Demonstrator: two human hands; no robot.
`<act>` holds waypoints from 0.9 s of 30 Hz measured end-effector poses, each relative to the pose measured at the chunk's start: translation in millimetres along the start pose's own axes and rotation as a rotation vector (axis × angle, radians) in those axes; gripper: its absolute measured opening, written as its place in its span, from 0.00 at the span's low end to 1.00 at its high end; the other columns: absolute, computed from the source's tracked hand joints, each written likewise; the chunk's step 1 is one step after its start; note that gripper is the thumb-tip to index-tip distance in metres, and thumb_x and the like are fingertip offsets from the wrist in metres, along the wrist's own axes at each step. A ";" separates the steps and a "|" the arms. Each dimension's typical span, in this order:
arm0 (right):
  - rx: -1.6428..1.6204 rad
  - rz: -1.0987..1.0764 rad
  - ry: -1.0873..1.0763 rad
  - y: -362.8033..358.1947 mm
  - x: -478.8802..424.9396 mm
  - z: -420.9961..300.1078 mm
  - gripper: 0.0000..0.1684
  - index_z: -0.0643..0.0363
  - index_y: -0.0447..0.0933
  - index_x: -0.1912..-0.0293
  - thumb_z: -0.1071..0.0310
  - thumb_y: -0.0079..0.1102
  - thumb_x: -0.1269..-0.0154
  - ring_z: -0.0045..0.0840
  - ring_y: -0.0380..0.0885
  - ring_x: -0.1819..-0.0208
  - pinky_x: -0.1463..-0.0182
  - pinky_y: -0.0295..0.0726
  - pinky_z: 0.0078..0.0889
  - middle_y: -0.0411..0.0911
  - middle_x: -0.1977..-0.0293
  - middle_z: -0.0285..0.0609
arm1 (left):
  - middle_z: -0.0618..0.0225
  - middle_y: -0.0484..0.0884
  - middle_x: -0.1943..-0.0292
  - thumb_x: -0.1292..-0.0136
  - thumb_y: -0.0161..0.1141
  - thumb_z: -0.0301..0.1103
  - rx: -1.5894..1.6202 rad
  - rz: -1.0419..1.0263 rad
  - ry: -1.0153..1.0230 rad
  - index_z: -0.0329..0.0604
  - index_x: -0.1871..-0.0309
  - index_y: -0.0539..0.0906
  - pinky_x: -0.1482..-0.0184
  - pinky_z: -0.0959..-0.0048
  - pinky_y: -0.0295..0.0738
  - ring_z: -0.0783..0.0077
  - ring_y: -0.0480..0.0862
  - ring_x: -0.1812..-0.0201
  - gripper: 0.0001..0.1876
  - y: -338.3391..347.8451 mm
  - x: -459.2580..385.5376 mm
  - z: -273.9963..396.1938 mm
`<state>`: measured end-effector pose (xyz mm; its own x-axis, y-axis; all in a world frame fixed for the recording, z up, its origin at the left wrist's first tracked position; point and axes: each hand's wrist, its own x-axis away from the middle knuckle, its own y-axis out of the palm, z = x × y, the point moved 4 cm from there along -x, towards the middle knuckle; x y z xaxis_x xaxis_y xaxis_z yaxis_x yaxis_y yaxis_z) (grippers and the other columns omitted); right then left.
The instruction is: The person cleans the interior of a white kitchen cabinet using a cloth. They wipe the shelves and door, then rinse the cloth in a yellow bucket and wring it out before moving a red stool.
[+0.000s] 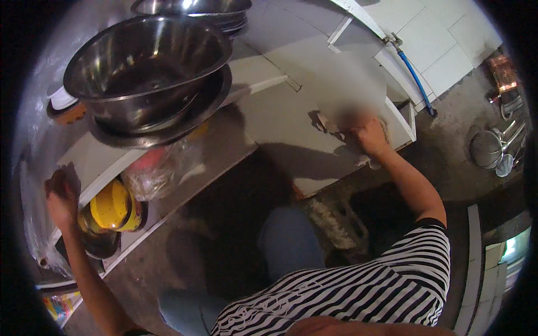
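My left hand (62, 195) is at the far left, at the edge of a white shelf (111, 172), its fingers in shadow. Below it a yellow container (111, 206) stands on a lower level. Beyond it a deep stainless steel bowl (151, 80) rests in a wider metal basin. On the right, my right hand (372, 136) has its fingers curled over the pale surface (286, 122). A blurred patch hides what lies at its fingertips, so I cannot tell what it holds. Dark and pale scraps (325, 125) lie just left of it.
More metal bowls (218, 17) are stacked at the top. Clear plastic bags (149, 180) lie under the shelf. A blue hose (414, 80) runs down the tiled wall at upper right. Strainers and ladles (487, 149) hang or lie at the far right. A white cabinet edge (403, 119) juts out.
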<state>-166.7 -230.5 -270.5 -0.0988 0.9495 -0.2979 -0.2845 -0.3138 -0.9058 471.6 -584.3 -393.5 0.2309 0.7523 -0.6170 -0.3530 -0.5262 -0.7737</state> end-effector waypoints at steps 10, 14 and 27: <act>0.624 0.309 -0.394 62.0 -212.5 30.0 0.15 0.51 0.78 0.63 0.60 0.58 0.53 0.28 0.70 0.51 0.49 0.71 0.33 0.76 0.60 0.29 | 0.57 0.80 0.54 0.38 0.50 0.33 -0.069 0.019 -0.044 0.44 0.49 0.79 0.49 0.61 0.74 0.51 0.78 0.52 0.15 -13.8 1.8 -34.1; 0.582 0.278 -0.287 116.5 -270.7 95.2 0.10 0.46 0.79 0.66 0.60 0.57 0.51 0.30 0.70 0.55 0.56 0.71 0.34 0.77 0.62 0.31 | 0.57 0.80 0.56 0.39 0.50 0.32 -0.005 0.005 -0.008 0.45 0.52 0.80 0.52 0.59 0.74 0.50 0.79 0.54 0.13 1.5 -0.8 4.9; 0.418 0.049 0.037 -17.1 35.1 34.9 0.20 0.51 0.79 0.55 0.65 0.57 0.52 0.29 0.69 0.54 0.52 0.69 0.33 0.77 0.52 0.30 | 0.53 0.80 0.59 0.38 0.48 0.29 0.022 0.030 0.045 0.39 0.56 0.78 0.52 0.59 0.73 0.49 0.76 0.56 0.11 -3.9 -2.4 23.7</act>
<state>-198.6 -192.0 -255.0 -0.0900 0.9305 -0.3552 -0.6431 -0.3266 -0.6926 450.9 -574.7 -385.6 0.2598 0.7176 -0.6462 -0.3804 -0.5390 -0.7515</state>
